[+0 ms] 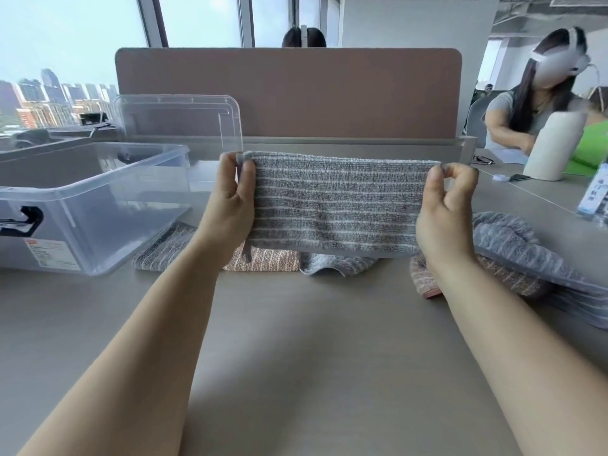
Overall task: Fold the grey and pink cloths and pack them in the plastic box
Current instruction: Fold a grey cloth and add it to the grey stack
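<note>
A person's left hand (235, 192) and right hand (444, 209) pinch the top corners of a grey striped cloth (335, 205), stretched taut above the table (296, 340). More grey and pink cloths (263, 260) lie just beyond; the open plastic box (95, 199) stands far left, bare tabletop nearer.

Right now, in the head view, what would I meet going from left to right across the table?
plastic box → left hand → grey striped cloth, held up by both hands → right hand → heap of cloths
</note>
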A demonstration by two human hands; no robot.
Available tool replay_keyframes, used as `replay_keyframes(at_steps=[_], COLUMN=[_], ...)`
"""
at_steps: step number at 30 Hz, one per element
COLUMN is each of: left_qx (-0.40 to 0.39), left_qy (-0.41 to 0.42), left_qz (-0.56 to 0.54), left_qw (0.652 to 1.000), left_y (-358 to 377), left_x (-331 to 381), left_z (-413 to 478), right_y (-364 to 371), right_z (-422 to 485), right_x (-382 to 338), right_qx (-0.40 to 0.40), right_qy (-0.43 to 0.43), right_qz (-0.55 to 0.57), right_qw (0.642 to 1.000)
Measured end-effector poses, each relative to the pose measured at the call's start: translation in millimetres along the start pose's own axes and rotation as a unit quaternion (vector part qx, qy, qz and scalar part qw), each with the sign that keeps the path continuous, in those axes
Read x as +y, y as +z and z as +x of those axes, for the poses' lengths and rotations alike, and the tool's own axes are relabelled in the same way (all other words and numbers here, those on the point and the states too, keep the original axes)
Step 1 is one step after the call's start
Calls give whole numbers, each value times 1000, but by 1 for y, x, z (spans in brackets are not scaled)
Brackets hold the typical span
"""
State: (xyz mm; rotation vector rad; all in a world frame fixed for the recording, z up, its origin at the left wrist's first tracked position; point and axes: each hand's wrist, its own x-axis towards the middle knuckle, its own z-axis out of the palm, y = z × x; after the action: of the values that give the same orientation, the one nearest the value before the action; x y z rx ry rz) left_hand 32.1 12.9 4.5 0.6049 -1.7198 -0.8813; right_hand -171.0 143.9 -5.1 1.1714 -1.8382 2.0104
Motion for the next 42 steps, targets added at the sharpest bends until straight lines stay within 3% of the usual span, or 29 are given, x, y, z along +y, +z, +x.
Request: replay_keyframes(at_steps=[3,9,21,25,29,32,42], left_qx=[49,81,103,155,97,57,10], left_qy=[-11,-45,-85,-31,52,70,97], left_qz=[100,145,57,24,40,45,74], left_qw=[994,985,989,987,993,995,992], left_y=[7,5,1,16,55,70,68], left_x=[-3,-12,-13,8,32,34,24], left_z=[-2,2,2,-8,-32,-40,-37], right_y=[-1,0,1,6,30,39,37], right_z=[3,2,-1,-8,-31,-43,-45], right_x=[5,10,11,-3,-30,-37,-38], right_qx=[16,28,-17,22,-16,-83,-92], right_qy=[-6,26,155,23,-85,-71,-51], right_qz=[-13,-67,-44,12,56,106,149], right_qw=[1000,997,987,999,995,988,983])
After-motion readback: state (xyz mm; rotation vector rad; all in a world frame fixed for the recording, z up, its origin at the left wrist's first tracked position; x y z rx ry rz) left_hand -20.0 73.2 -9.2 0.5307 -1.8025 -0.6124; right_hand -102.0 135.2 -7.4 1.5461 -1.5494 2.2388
